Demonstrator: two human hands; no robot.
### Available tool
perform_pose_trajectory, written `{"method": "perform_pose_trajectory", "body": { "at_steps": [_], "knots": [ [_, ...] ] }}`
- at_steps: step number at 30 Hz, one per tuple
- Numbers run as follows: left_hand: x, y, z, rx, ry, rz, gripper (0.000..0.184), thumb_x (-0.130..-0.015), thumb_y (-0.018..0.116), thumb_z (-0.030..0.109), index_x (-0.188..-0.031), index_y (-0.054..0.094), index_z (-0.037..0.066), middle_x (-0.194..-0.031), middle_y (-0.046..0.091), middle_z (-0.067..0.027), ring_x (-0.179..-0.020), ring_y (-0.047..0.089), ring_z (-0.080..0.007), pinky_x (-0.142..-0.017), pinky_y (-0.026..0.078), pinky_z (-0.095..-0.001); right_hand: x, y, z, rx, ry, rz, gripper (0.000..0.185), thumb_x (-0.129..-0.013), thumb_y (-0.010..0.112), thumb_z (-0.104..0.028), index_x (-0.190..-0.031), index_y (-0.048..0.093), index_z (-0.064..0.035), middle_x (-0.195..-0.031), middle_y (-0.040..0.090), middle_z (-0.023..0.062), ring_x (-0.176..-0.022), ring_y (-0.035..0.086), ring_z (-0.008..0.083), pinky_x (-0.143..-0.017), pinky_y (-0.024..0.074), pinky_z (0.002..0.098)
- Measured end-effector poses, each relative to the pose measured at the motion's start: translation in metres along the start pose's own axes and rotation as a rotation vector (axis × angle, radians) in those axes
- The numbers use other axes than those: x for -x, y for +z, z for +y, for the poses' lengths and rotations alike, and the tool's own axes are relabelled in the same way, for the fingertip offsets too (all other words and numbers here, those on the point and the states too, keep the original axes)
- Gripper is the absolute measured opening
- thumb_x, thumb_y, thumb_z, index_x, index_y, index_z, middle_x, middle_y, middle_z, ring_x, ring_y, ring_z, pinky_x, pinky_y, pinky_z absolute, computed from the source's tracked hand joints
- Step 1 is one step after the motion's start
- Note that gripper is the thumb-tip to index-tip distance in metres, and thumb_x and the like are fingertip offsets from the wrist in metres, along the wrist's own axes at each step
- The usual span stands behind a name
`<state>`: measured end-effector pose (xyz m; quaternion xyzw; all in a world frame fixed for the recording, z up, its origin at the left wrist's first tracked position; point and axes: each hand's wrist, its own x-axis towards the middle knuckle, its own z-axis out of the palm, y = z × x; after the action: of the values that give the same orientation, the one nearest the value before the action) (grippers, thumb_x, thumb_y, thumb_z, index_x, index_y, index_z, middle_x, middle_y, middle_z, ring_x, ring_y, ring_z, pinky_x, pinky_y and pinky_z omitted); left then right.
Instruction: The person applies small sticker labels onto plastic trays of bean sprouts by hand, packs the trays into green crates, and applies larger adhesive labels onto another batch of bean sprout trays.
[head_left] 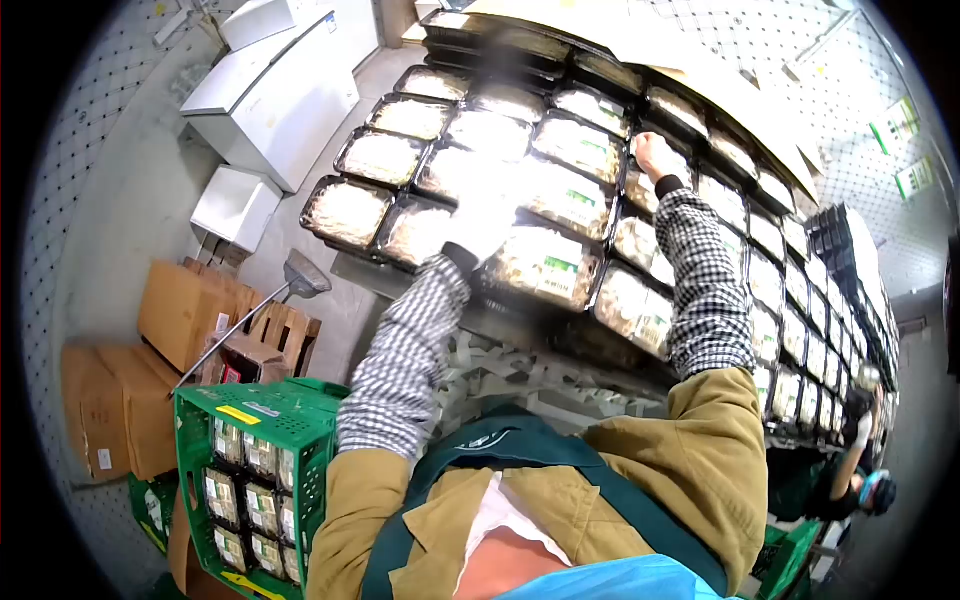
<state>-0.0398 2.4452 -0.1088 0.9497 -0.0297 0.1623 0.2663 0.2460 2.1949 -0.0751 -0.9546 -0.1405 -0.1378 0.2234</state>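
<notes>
Rows of black trays with clear film and pale food, like this labelled tray [560, 270], cover the surface before me. My left hand [482, 222] is over the trays at centre-left, washed out by glare, so its fingers and anything in them cannot be made out. Farther right and forward, my right hand [655, 155] is closed, with curled fingers at the edge of a tray [640, 190]; what it grips is hidden. Checked sleeves cover both forearms.
A green crate [255, 400] of packed trays stands at lower left, near cardboard boxes [125, 410] and a long-handled tool [305, 275]. White cabinets [275, 100] are at upper left. Another person [845, 480] works at far right beside stacked trays [850, 250].
</notes>
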Motion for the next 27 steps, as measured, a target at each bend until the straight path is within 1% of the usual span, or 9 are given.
{"method": "perform_pose_trajectory", "body": {
  "at_steps": [5, 8, 11, 12, 13, 19, 21, 23, 27],
  "knots": [
    [-0.052, 0.01, 0.044, 0.304, -0.636, -0.108, 0.06, -0.095, 0.043, 0.043, -0.139, 0.033, 0.003, -0.13, 0.046, -0.0274, -0.117, 0.05, -0.0368, -0.097, 0.039, -0.0453, -0.061, 0.054, 0.002, 0.44, 0.033, -0.267, 0.036, -0.085, 0.051, -0.032, -0.1, 0.069, -0.0041, -0.11, 0.064, 0.0208, -0.106, 0.06, 0.0364, -0.091, 0.0476, 0.0415],
    [-0.07, 0.062, 0.004, -0.188, -0.227, -0.343, 0.032, -0.096, 0.04, 0.015, -0.123, 0.05, -0.001, -0.117, 0.055, -0.024, -0.106, 0.055, -0.0323, -0.093, 0.044, -0.0392, -0.078, 0.089, 0.028, 0.631, -0.24, -0.315, 0.031, -0.083, 0.054, -0.024, -0.102, 0.068, -0.005, -0.1, 0.065, 0.0203, -0.096, 0.064, 0.0344, -0.085, 0.0498, 0.045],
    [-0.046, 0.073, 0.012, 0.265, -0.094, 0.54, 0.017, -0.084, 0.051, 0.014, -0.086, 0.059, 0.0, -0.067, 0.057, -0.016, -0.065, 0.062, -0.0309, -0.058, 0.05, -0.0412, -0.14, 0.133, 0.114, 0.504, -0.826, -0.169, 0.03, -0.087, 0.052, -0.03, -0.093, 0.066, -0.0053, -0.087, 0.066, 0.0159, -0.082, 0.065, 0.0304, -0.067, 0.0526, 0.0433],
    [-0.039, 0.041, 0.022, 0.057, -0.335, 0.089, 0.024, -0.09, 0.047, 0.015, -0.097, 0.058, -0.004, -0.093, 0.06, -0.0205, -0.075, 0.063, -0.032, -0.065, 0.051, -0.0397, -0.139, 0.13, 0.111, 0.489, -0.784, -0.156, 0.031, -0.088, 0.049, -0.03, -0.093, 0.066, -0.0047, -0.087, 0.066, 0.0168, -0.082, 0.065, 0.031, -0.067, 0.0527, 0.0431],
    [-0.037, 0.074, 0.009, -0.1, -0.214, 0.399, 0.029, -0.09, 0.05, 0.021, -0.1, 0.055, -0.006, -0.075, 0.059, -0.0179, -0.064, 0.062, -0.0322, -0.053, 0.049, -0.0404, -0.143, 0.134, 0.115, 0.475, -0.702, -0.155, 0.033, -0.09, 0.046, -0.03, -0.092, 0.066, -0.004, -0.087, 0.066, 0.0177, -0.082, 0.065, 0.0315, -0.068, 0.0528, 0.0429],
    [0.142, -0.118, 0.051, 0.018, -0.713, 0.453, 0.035, -0.095, 0.047, 0.035, -0.106, 0.041, 0.003, -0.064, 0.054, -0.0106, -0.049, 0.055, -0.0238, -0.042, 0.044, -0.0366, -0.147, 0.139, 0.077, 0.399, -0.193, -0.094, 0.047, -0.099, 0.03, -0.03, -0.086, 0.063, -0.0001, -0.087, 0.065, 0.023, -0.079, 0.065, 0.0348, -0.069, 0.0534, 0.0419],
    [0.225, -0.166, 0.053, 0.206, -0.827, 0.69, 0.035, -0.096, 0.046, 0.038, -0.104, 0.043, 0.005, -0.064, 0.053, -0.0108, -0.055, 0.056, -0.0236, -0.05, 0.047, -0.0371, -0.207, 0.141, 0.073, 0.504, -0.88, 0.134, 0.057, -0.098, 0.034, -0.041, -0.087, 0.06, 0.0084, -0.079, 0.064, 0.0266, -0.079, 0.063, 0.0398, -0.069, 0.0528, 0.044],
    [0.308, -0.224, 0.075, 0.276, -1.115, 0.786, 0.038, -0.094, 0.05, 0.039, -0.106, 0.045, 0.003, -0.075, 0.056, -0.0118, -0.065, 0.057, -0.0218, -0.059, 0.048, -0.0364, -0.164, 0.089, -0.021, 0.427, -0.514, -0.073, 0.055, -0.097, 0.037, -0.043, -0.099, 0.055, 0.0086, -0.089, 0.062, 0.0305, -0.077, 0.061, 0.0405, -0.067, 0.0498, 0.0443],
    [0.504, -0.279, 0.085, -0.059, -1.383, 1.069, 0.037, -0.093, 0.053, 0.034, -0.1, 0.053, -0.002, -0.081, 0.057, -0.0132, -0.072, 0.057, -0.024, -0.068, 0.048, -0.0336, -0.077, 0.018, -0.161, 0.428, -0.994, 0.024, 0.049, -0.095, 0.041, -0.045, -0.102, 0.052, 0.0025, -0.098, 0.061, 0.0292, -0.084, 0.059, 0.0448, -0.073, 0.047, 0.0492]
  ]
}}
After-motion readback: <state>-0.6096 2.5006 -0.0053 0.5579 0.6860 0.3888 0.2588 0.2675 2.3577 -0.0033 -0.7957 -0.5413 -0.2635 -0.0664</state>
